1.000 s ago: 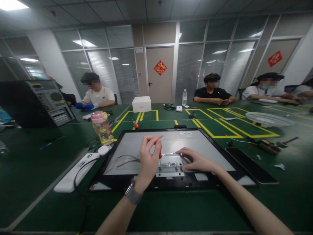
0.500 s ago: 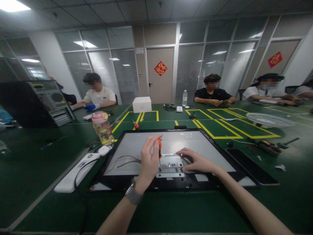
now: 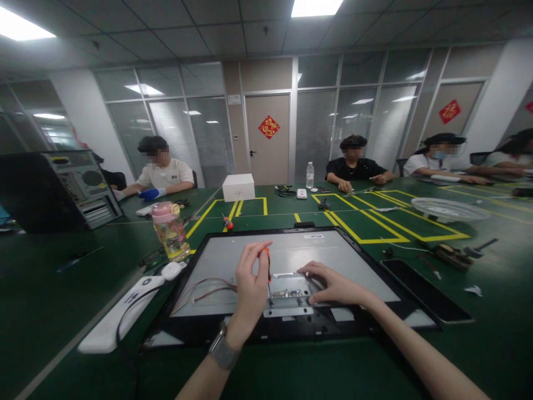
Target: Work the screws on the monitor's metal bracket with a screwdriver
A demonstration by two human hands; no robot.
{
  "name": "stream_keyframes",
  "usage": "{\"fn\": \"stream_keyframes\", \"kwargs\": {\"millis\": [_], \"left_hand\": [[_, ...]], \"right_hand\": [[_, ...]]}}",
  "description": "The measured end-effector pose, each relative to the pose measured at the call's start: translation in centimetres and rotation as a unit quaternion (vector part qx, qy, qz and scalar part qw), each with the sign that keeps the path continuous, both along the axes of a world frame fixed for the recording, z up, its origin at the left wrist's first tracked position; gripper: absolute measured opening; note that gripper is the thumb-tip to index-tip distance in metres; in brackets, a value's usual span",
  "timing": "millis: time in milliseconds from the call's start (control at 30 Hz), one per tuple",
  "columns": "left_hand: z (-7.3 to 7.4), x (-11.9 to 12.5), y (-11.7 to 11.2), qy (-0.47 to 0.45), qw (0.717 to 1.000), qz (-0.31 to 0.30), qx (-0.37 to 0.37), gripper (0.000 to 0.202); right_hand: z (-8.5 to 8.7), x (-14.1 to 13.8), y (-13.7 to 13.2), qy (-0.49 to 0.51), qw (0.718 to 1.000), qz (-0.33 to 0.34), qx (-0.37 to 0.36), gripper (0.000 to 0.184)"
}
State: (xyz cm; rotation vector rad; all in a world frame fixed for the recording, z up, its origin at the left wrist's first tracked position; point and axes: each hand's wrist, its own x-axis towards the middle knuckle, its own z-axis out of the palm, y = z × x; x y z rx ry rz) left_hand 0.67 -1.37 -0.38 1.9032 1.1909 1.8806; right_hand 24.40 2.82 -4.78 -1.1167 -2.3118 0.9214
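My left hand (image 3: pixel 253 280) is closed around the orange and black handle of a screwdriver (image 3: pixel 267 266). The shaft points down, its tip near the left end of a small metal bracket (image 3: pixel 291 312) with connector ports. My right hand (image 3: pixel 333 284) grips the bracket's right side, fingertips by the far edge and thumb by the near one. Beneath both hands lies a flat display panel (image 3: pixel 350 261), grey back up, with a black frame. Thin wires (image 3: pixel 204 289) run across the panel left of my left hand; their inner end is hidden behind it.
Left of the panel are a white power strip (image 3: pixel 120 316) with a cable, a pink-lidded bottle (image 3: pixel 170 233) and an open computer case (image 3: pixel 54 189). A black phone-like slab (image 3: pixel 425 291) lies at right. Beyond are a white box (image 3: pixel 239 188) and several seated people.
The view has tilted up slightly, so the table appears lower. My hands keep their places on the bracket and screwdriver. Across the table, the person in black has moved their hands apart.
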Motion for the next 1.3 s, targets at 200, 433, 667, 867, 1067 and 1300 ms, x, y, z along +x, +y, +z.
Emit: {"fn": "stream_keyframes", "kwargs": {"millis": [200, 433, 667, 867, 1067, 1300], "left_hand": [[-0.2, -0.2, 0.2, -0.024, 1.000, 0.002, -0.001, 0.024], [1.1, -0.6, 0.0, 0.012, 0.998, -0.057, -0.032, 0.026], [2.3, -0.7, -0.3, 0.059, 0.991, -0.106, -0.056, 0.020], [2.8, -1.6, -0.1, 0.096, 0.986, -0.130, -0.046, 0.022], [0.6, -2.5, 0.9, -0.008, 1.000, -0.012, 0.005, 0.024], [-1.0, -2.9, 0.2, -0.025, 0.999, 0.021, 0.024, 0.025]], "right_hand": [[-0.1, -0.1, 0.0, 0.002, 1.000, -0.008, 0.002, 0.071], [-0.2, -0.2, 0.1, 0.009, 1.000, -0.005, 0.008, 0.071], [0.2, -0.5, -0.3, 0.009, 1.000, -0.016, 0.011, 0.071], [-0.2, -0.4, 0.1, 0.013, 1.000, -0.011, 0.019, 0.071], [-0.3, -0.5, 0.1, 0.015, 1.000, -0.015, 0.010, 0.073], [-0.2, -0.4, 0.1, 0.009, 1.000, -0.016, 0.002, 0.073]]}}
